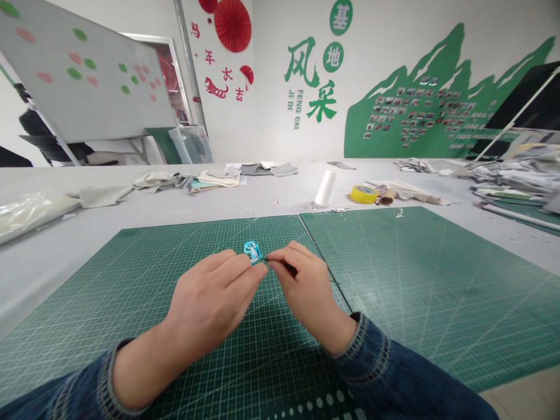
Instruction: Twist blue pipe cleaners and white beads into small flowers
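A small bright blue looped piece (252, 251) stands up from the fingertips of my left hand (214, 294), which is closed on its lower end. Close beside it on the right, my right hand (308, 286) pinches with thumb and forefinger at a thin dark strand that runs to the blue piece. The two hands nearly touch, just above the left green cutting mat (109, 291). What lies behind the left fingers is hidden.
Beyond the mats stand a white thread cone (326, 188) and a yellow tape roll (364, 193). Fabric scraps (219, 176) lie along the back, a plastic-wrapped bundle (35, 210) at left, and piled cloth (520, 175) at right. A second mat (437, 280) adjoins on the right.
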Motion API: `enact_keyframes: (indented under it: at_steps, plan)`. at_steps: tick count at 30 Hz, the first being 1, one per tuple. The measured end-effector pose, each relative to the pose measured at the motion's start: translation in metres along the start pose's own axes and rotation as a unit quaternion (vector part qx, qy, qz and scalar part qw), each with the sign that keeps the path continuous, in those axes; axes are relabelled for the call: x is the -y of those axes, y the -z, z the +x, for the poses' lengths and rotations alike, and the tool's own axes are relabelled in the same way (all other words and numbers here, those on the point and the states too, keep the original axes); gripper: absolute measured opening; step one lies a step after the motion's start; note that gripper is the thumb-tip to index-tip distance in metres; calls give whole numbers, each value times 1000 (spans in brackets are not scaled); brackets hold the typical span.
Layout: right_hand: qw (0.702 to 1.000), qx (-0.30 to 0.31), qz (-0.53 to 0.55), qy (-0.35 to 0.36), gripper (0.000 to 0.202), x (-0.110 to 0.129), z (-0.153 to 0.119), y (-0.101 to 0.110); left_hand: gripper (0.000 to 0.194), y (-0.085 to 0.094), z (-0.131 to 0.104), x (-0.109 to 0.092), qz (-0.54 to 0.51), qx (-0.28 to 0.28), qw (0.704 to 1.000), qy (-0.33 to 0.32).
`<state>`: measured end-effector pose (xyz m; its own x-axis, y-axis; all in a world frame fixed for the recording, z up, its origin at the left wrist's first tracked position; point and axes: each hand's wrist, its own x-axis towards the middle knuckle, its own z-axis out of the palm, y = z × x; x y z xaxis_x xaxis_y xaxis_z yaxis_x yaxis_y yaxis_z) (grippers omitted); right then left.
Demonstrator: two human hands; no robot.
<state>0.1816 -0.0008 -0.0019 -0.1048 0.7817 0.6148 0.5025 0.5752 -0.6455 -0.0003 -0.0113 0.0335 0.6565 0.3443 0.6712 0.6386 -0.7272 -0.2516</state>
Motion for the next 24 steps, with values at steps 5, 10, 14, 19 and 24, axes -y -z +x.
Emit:
enact_keyframes:
  at_steps: [5,10,14,19,24]
  plan:
    - [982,92,-122,112,24,1,-4,0,18,7,6,10,26,34,998,36]
    - [970,152,-112,151,26,4,-2,3,16,8,11,31,-134,137,964,182]
    - [980,148,0,134,24,9,0,7,14,4,11,47,-344,197,852,342]
    - [989,75,117,55,14,14,2,10,10,-10,3,50,-565,192,685,417]
    - [984,-1,172,-32,10,13,4,8,14,-23,-2,37,-651,164,578,464]
